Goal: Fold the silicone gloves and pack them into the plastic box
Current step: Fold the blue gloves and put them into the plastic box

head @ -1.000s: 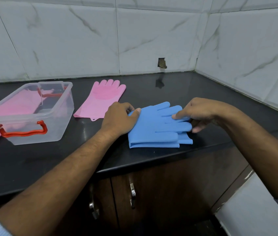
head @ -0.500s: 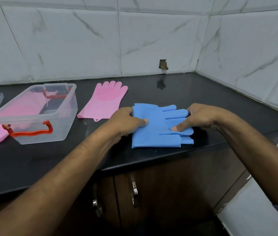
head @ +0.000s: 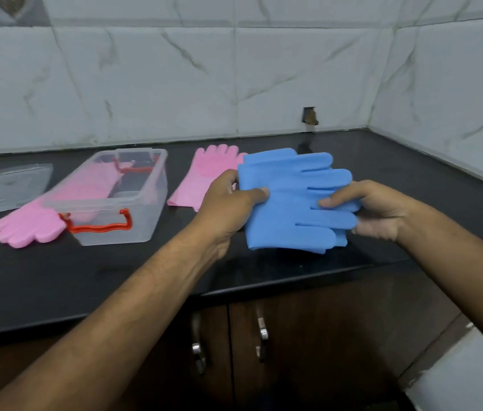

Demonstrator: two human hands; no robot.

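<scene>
The folded blue silicone gloves [head: 290,203] are held above the black counter [head: 56,277]. My left hand [head: 234,200] grips their folded left edge, thumb on top. My right hand [head: 373,209] pinches the finger ends on the right. A clear plastic box [head: 121,203] with red handles stands open at the left. One pink glove [head: 204,179] lies flat behind my left hand. Another pink glove [head: 30,226] lies left of the box, partly behind it.
The box's clear lid [head: 6,185] lies at the far left of the counter. Marble-tiled walls close the back and right side. Below the counter edge are dark cabinet doors with metal handles [head: 261,336].
The blue gloves were lying flat on the counter under both hands. Both hands now grip them and have lifted them off the counter, tilted toward me.
</scene>
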